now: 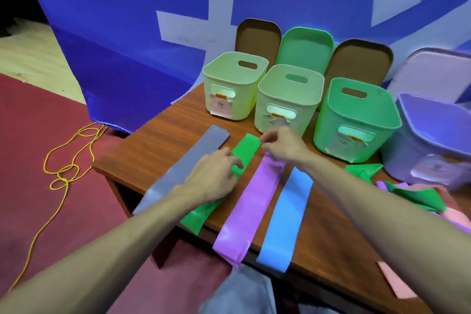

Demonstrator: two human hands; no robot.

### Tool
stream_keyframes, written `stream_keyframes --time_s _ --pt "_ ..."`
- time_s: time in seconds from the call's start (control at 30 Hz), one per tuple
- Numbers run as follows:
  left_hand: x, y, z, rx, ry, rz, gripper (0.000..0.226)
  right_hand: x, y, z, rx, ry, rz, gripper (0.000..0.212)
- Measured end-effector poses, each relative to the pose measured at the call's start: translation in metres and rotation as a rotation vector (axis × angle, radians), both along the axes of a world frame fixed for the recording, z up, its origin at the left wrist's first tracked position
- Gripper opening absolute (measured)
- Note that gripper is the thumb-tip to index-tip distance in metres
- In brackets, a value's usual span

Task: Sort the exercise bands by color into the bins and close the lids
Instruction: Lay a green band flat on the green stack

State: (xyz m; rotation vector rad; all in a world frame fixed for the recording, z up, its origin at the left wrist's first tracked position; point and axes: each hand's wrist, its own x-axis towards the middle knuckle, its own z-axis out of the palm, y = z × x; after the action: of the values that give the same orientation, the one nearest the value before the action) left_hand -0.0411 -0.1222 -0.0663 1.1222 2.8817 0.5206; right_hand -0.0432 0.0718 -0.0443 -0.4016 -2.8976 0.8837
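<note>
Flat bands lie side by side on the wooden table (158, 135): grey (201, 150), green (248, 146), purple (251, 209) and blue (288, 214). My left hand (216, 176) rests on the middle of the green band, its fingers bent against it. My right hand (283, 144) pinches the far end of the purple band, which bunches under the fingers. Open bins stand behind: two pale yellow-green (232, 86) (285, 107), a green one (356, 125) and a purple one (433, 143).
Lids lean against the blue backdrop behind the bins: two brown (257, 38) (356, 61), a green (304, 47) and a purple (433, 71). A heap of green, purple and pink bands (418, 196) lies at right. A yellow cord (68, 168) lies on the red floor.
</note>
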Motion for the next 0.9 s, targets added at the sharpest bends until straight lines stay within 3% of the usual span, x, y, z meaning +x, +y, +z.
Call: stream_keyframes --time_s 0.17,0.33,0.47,0.53,0.73,0.9 --pt "0.035 0.066 -0.005 0.175 -0.146 -0.266 0.027 0.067 0.065 0.020 0.058 -0.043 -0.007 0.017" --pt "0.071 0.119 -0.010 0.100 -0.222 -0.407 0.024 0.137 0.113 0.024 0.137 -0.125 -0.052 0.015" --pt "0.091 0.159 -0.016 -0.236 -0.113 -0.457 0.032 0.178 0.135 0.026 0.270 -0.221 -0.021 0.016" --pt "0.094 0.178 -0.014 -0.301 -0.075 -0.455 0.034 0.189 0.144 0.025 0.278 -0.219 -0.036 0.016" --pt "0.088 0.210 -0.013 -0.330 0.001 -0.425 0.042 0.196 0.163 0.006 0.297 -0.156 -0.141 0.025" --pt "0.090 0.214 -0.016 -0.276 0.112 -0.435 0.034 0.179 0.172 -0.022 0.170 -0.087 -0.284 0.031"
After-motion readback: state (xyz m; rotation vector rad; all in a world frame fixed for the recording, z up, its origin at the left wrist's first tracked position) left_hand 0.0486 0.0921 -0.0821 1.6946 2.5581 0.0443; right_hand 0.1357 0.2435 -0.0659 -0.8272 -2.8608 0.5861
